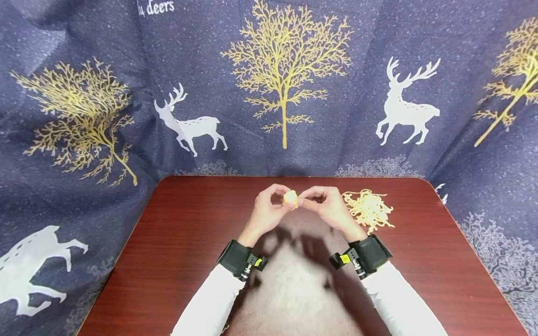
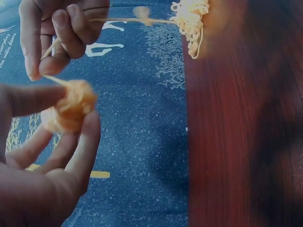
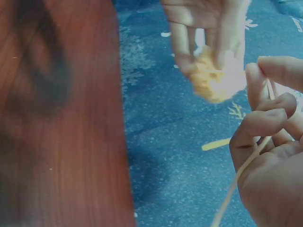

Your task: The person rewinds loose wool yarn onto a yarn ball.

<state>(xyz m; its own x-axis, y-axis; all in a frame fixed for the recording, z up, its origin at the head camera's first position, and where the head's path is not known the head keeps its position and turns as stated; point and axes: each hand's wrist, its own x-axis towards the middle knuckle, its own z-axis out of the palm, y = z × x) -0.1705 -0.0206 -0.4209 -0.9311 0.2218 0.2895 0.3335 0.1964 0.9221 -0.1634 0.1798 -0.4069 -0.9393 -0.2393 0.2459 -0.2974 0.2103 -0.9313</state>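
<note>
A small ball of pale yellow yarn [image 1: 290, 198] is pinched between the thumb and fingers of my left hand [image 1: 269, 208], held above the far half of the table. Close on its right, my right hand [image 1: 329, 207] pinches the yarn strand [image 2: 53, 79] that leads off the ball. The strand [image 3: 244, 169] passes through the right hand's curled fingers and runs out past the palm. In the left wrist view it stretches to a loose heap of the same yarn [image 2: 191, 16], which lies on the table beyond the right hand.
The reddish-brown wooden table [image 1: 189, 224] has rounded far corners. A dark blue cloth [image 1: 294, 158] printed with white deer and yellow trees hangs behind it and at both sides. Black straps with small cameras [image 1: 241, 261] circle both wrists.
</note>
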